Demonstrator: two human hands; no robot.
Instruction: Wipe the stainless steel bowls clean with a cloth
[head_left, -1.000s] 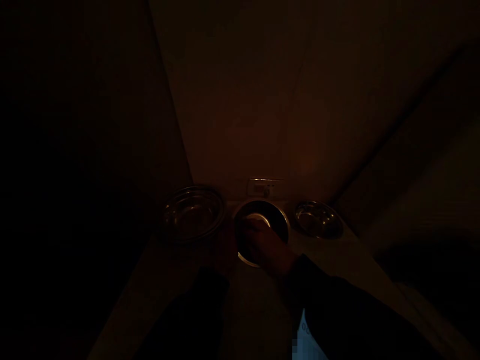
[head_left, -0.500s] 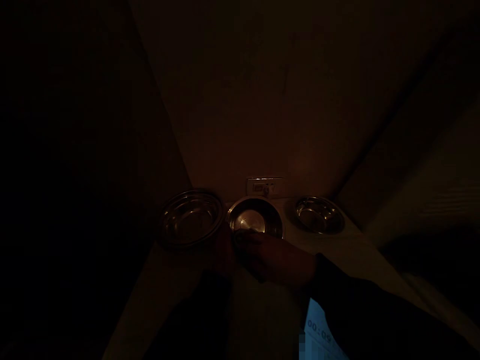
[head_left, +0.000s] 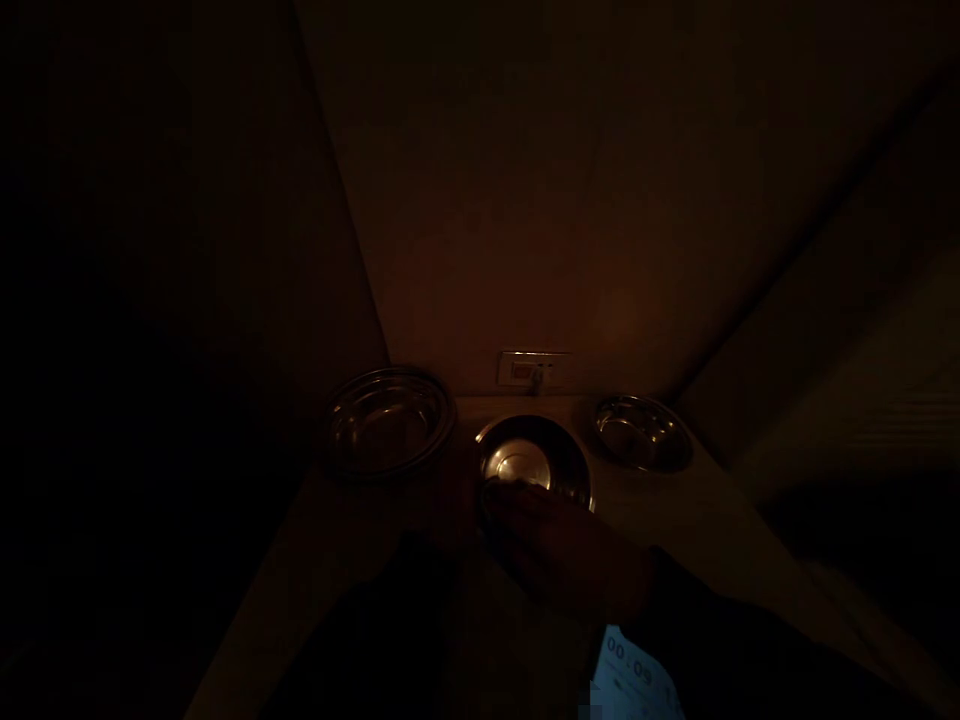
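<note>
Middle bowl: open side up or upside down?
Open side up: the middle bowl shows its shiny inside beyond the right hand. Slight tilt: cannot tell.

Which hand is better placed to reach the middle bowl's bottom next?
Probably the right hand: its fingers extend over the middle bowl near its bright bottom. The left hand, barely visible, seems beside the bowl.

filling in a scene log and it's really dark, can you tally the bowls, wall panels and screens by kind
Metal bowls: 3 (left bowl, middle bowl, right bowl); whether others are nested under them is too dark to tell
Wall socket panel: 1
Lit screen: 1
Total: 5 visible
</note>
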